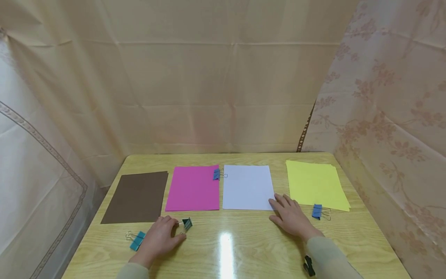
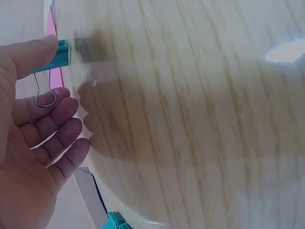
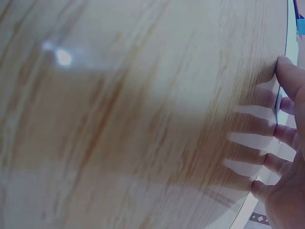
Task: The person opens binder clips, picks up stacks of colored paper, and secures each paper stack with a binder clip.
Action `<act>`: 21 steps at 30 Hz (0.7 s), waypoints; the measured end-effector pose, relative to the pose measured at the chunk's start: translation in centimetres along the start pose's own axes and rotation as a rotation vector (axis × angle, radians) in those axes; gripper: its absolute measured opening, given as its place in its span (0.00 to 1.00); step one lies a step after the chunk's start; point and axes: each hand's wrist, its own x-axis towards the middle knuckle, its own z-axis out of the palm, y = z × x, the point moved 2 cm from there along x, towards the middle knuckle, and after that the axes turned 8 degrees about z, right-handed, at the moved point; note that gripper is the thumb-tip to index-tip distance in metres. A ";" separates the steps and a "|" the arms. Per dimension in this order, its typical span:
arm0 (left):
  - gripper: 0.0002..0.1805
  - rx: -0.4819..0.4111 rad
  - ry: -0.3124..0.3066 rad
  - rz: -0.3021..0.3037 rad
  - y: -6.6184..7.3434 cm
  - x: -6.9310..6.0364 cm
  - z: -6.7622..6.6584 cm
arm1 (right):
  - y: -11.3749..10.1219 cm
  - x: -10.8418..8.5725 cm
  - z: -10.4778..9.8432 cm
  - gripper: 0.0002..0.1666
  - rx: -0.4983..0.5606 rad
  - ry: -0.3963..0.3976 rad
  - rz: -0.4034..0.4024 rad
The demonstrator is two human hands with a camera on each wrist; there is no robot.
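Observation:
My left hand (image 1: pixel 160 238) has its thumb and fingers spread around the wire handles of a dark teal binder clip (image 1: pixel 187 224). In the left wrist view, the thumb overlaps this binder clip (image 2: pixel 61 58), while the fingers curve loosely behind its wire loop; no firm grip shows. A second teal binder clip (image 1: pixel 137 240) lies beside that hand. My right hand (image 1: pixel 292 219) rests palm down with fingers extended, fingertips at the lower right corner of the white paper (image 1: pixel 247 188). Seen from the right wrist, the hand's fingertips (image 3: pixel 281 131) touch down near the paper's edge.
Brown paper (image 1: pixel 136 197), pink paper (image 1: pixel 192 188) and yellow paper (image 1: pixel 315 184) lie in a row with the white. One blue binder clip (image 1: pixel 216 174) sits at the pink paper's right edge, another blue binder clip (image 1: pixel 317 211) below the yellow. Curtains (image 1: pixel 226 77) surround the wooden table (image 1: pixel 251 248).

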 end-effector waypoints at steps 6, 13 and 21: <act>0.20 -0.018 0.014 0.008 0.1 -0.1 -0.1 | 0.1 0.0 0.0 0.35 -0.007 0.002 0.001; 0.16 -0.028 0.058 0.025 0.1 -0.3 -0.2 | 0.1 -0.1 0.0 0.35 -0.014 0.005 0.003; 0.12 -0.021 0.090 0.036 0.4 -0.3 -0.4 | 0.1 -0.1 -0.1 0.35 -0.015 0.000 0.009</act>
